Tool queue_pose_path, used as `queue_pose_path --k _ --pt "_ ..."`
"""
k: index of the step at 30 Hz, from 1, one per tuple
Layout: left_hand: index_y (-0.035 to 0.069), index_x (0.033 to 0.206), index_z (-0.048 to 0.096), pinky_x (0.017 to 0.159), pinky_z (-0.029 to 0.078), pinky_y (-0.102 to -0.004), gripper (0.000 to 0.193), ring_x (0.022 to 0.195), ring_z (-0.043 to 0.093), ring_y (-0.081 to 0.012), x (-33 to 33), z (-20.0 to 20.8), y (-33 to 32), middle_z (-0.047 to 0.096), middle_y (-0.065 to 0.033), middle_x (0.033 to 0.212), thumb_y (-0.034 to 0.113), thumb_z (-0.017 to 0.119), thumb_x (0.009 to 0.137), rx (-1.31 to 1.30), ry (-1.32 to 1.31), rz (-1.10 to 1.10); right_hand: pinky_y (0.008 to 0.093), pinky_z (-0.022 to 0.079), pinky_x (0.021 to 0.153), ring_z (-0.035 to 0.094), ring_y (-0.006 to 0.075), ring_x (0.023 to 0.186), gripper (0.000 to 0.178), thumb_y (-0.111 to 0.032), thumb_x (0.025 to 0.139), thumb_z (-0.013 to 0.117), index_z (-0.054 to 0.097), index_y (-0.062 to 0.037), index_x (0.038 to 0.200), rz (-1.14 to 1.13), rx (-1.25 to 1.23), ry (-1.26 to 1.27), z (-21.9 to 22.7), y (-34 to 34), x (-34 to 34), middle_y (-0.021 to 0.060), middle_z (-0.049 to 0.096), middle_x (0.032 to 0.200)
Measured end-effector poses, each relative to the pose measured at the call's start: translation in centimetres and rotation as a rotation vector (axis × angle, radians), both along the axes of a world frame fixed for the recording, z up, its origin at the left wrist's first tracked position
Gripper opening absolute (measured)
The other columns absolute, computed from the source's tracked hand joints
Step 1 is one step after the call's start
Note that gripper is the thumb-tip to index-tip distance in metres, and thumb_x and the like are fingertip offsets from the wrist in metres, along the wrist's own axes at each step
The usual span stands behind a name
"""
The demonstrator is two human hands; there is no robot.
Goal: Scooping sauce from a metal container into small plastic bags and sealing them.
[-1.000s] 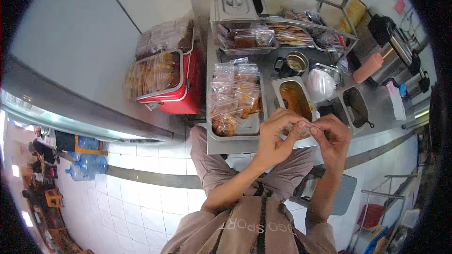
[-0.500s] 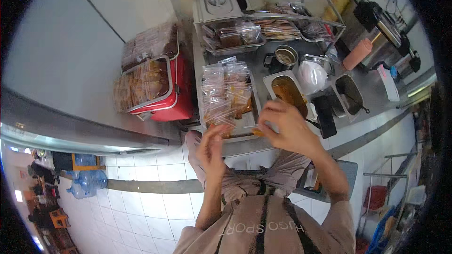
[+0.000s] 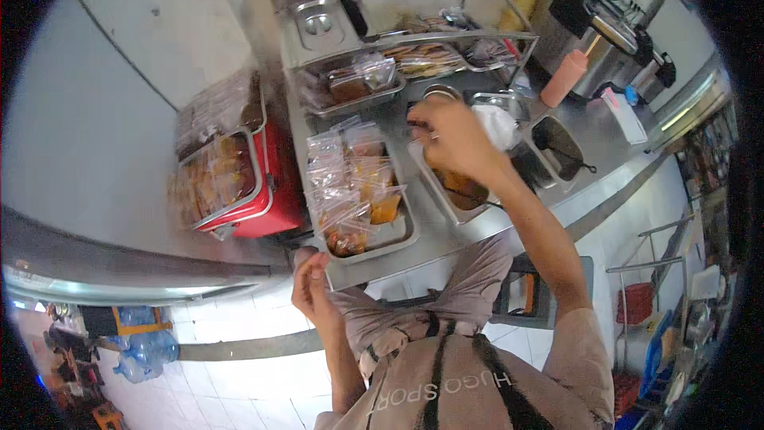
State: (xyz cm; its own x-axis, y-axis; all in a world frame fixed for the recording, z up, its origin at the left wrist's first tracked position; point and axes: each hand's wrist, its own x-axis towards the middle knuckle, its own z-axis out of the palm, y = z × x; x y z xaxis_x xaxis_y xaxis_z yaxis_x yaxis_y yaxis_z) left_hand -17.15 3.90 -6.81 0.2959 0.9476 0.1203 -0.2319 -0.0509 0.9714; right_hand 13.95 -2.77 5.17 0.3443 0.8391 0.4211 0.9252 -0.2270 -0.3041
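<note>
My left hand (image 3: 313,287) is just off the counter's front edge, near the corner of a steel tray (image 3: 380,252). Its fingers are loosely bent, and nothing shows in them. In the tray lie several small clear zip bags (image 3: 348,167) with orange-brown filling. My right hand (image 3: 461,143) reaches over a steel pan of brown sauce (image 3: 461,189), its fingers by a dark-handled steel cup (image 3: 442,91). Motion blurs those fingers and the hand itself covers part of the cup, so their grip is unclear. A spoon handle (image 3: 487,201) lies across the pan's near end.
A red cooler box (image 3: 278,183) at the left carries trays of filled bags. Further trays of bags stand on the rack (image 3: 414,40) behind. To the right are a white bundle (image 3: 499,126), a pan with a ladle (image 3: 557,143), a pink bottle (image 3: 567,78) and steel cookers (image 3: 589,40).
My right hand has moved away from the bag tray, up over the sauce pan to the cup. My left hand has drawn back off the tray's front. The view has shifted.
</note>
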Motion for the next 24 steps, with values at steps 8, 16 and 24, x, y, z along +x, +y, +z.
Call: queue_pose_path --k 8,16,24 --pt "-0.004 0.106 0.067 0.094 0.05 -0.0313 0.021 0.1 0.065 -0.0179 0.1 -0.3 0.4 0.07 -0.0117 0.104 0.014 0.06 0.099 0.036 0.021 -0.025 0.0491 0.053 0.083 0.066 0.0411 0.092 0.017 -0.014 0.075 0.072 0.071 -0.003 0.087 -0.419 -0.324 0.028 -3.7 -8.5 13.8 0.0214 0.069 0.093" --pt "-0.003 0.103 0.068 0.09 0.048 -0.0297 0.017 0.093 0.063 -0.0165 2.9 1.6 -1.4 0.068 -0.0085 0.099 0.011 0.06 0.098 0.041 0.038 -0.097 0.0462 0.056 0.079 0.07 0.0372 0.082 0.028 -0.016 0.065 0.08 0.074 -0.0062 0.091 -0.454 -0.139 0.139 -10.4 -10.1 15.3 0.0189 0.073 0.088" --pt "-0.002 0.101 0.068 0.086 0.046 -0.0271 0.015 0.088 0.061 -0.0136 3.7 3.5 -1.5 0.069 -0.0065 0.095 0.01 0.061 0.096 0.15 0.076 -0.088 0.0273 0.05 0.061 0.064 0.0129 0.062 0.024 -0.021 0.071 0.088 0.076 -0.0048 0.084 -0.365 0.184 0.404 -5.2 -12.1 12.7 0.0071 0.069 0.067"
